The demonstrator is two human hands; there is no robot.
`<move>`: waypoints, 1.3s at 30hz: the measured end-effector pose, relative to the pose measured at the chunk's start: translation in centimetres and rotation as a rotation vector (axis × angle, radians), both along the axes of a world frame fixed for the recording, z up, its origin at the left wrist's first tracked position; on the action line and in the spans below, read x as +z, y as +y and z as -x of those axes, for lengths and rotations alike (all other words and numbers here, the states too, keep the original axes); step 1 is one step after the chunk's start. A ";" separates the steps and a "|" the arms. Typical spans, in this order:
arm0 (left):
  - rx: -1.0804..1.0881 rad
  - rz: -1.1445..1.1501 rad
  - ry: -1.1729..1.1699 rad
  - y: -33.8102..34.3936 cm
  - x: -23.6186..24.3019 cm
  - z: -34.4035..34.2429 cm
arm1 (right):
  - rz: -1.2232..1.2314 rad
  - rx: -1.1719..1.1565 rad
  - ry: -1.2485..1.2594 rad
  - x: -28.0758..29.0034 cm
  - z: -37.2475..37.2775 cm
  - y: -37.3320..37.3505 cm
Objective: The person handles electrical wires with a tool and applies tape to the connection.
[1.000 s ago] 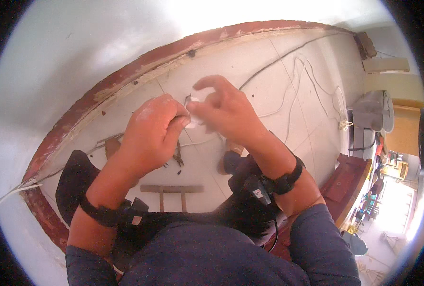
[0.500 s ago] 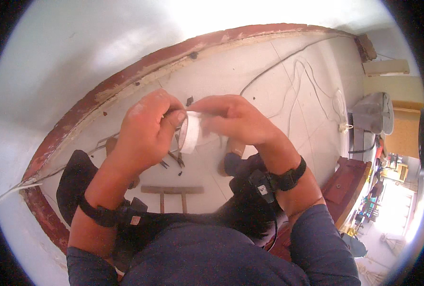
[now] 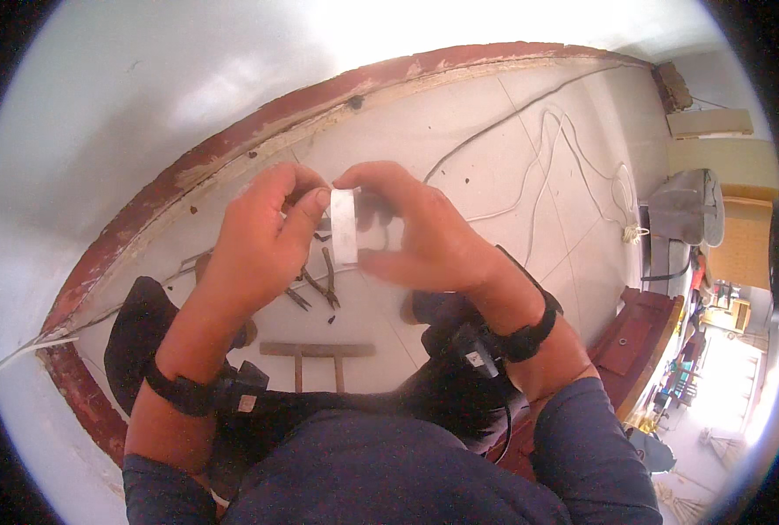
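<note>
A white roll of tape point(image 3: 344, 226) is held up edge-on between both hands, above the tiled floor. My left hand point(image 3: 262, 236) pinches its left side with thumb and fingertips. My right hand point(image 3: 415, 232) grips it from the right, fingers curled around it. Below the hands, on the floor, lie dark pliers point(image 3: 328, 280) and a thin white wire point(image 3: 494, 214). Both wrists wear black bands with small devices.
A small wooden stool point(image 3: 317, 352) stands on the floor between my dark-trousered legs. White cables point(image 3: 573, 166) trail across the tiles toward the right. A red skirting strip point(image 3: 258, 122) runs along the white wall. A grey machine point(image 3: 685, 210) and a dark wooden piece point(image 3: 634, 337) stand at right.
Both hands have come lower and closer together, and the white tape roll has turned edge-on between them.
</note>
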State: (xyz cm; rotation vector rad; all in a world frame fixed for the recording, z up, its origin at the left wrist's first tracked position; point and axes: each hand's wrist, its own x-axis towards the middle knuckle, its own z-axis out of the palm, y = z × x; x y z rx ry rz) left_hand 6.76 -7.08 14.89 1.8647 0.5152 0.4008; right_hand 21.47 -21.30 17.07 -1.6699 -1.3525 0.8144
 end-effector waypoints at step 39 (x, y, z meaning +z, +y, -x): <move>-0.179 -0.363 -0.168 0.7 0.8 0.1 | 0.047 -0.046 0.052 -0.7 -0.9 0.6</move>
